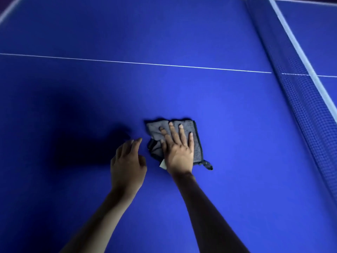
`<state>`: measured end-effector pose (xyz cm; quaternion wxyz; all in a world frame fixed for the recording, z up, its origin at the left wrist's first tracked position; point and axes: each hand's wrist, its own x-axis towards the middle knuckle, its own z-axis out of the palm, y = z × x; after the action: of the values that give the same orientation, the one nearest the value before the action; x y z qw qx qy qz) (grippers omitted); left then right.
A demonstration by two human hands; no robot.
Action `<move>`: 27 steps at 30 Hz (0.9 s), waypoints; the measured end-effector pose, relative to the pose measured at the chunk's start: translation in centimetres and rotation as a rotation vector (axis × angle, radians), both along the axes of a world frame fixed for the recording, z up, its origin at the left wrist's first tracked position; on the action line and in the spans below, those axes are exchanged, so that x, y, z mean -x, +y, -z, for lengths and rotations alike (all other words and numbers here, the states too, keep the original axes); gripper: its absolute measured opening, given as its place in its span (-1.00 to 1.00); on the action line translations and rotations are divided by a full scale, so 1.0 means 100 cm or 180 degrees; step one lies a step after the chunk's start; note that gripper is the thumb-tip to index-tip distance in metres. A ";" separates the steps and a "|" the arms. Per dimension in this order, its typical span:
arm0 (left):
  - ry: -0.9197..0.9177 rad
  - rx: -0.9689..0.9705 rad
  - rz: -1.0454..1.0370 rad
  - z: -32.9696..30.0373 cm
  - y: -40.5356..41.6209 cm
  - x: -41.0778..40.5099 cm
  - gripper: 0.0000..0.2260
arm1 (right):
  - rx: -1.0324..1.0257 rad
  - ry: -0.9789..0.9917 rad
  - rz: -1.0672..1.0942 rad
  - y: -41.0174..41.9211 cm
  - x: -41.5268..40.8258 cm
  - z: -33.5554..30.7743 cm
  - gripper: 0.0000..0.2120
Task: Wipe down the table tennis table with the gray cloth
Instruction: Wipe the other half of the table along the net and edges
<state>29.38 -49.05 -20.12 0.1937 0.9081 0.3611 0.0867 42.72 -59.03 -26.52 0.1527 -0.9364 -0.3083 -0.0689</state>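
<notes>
Gray cloth [194, 141]: folded and rumpled, flat on the blue worktop [237, 110], well short of the net [299, 99] and on the near side of the thin white centre line [145, 63]. Dark-edged along the side toward the net, with a dark hanging loop [207, 164] trailing from the near corner on that side. Small pale tag [162, 164] peeking out at the near edge, just beside the wrist.

Right hand [179, 152]: palm down on the cloth, fingers straight and spread, tips reaching toward the cloth's far edge; pressing, not curled round anything. Forearm stretching back to the lower edge of the view.

Left hand [127, 161]: just beside the cloth on the side away from the net, apart from it, holding nothing. Fingers loosely bent, relaxed, tips pointing toward the cloth's near left corner. Hard to tell whether touching the worktop or poised just above it. Dark shadow [82, 134] cast on the worktop farther from the net than this hand.

Net: dark mesh with a white top band [300, 55], running from the top of the view down to the right edge, crossing the centre line. Second half of the worktop visible beyond it. White edge stripe [9, 10] in the corner of the view farthest from the net.
</notes>
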 end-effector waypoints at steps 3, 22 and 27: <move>0.0238 0.0121 0.0168 0.009 -0.042 -0.010 -0.42 | 0.0009 -0.0066 0.0150 -0.067 -0.044 0.002 -0.56; 0.0682 -0.0156 0.0361 0.019 -0.067 -0.023 -0.50 | 0.0029 0.0441 0.1454 -0.340 -0.182 -0.008 -0.41; 0.0841 0.0021 0.0502 0.009 -0.060 -0.026 -0.46 | 0.0070 0.0392 0.1371 -0.266 -0.115 -0.003 -0.42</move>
<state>31.97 -55.03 -21.03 0.1537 0.9364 0.3113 -0.0503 54.18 -85.60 -26.18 0.1428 -0.9847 -0.0920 -0.0393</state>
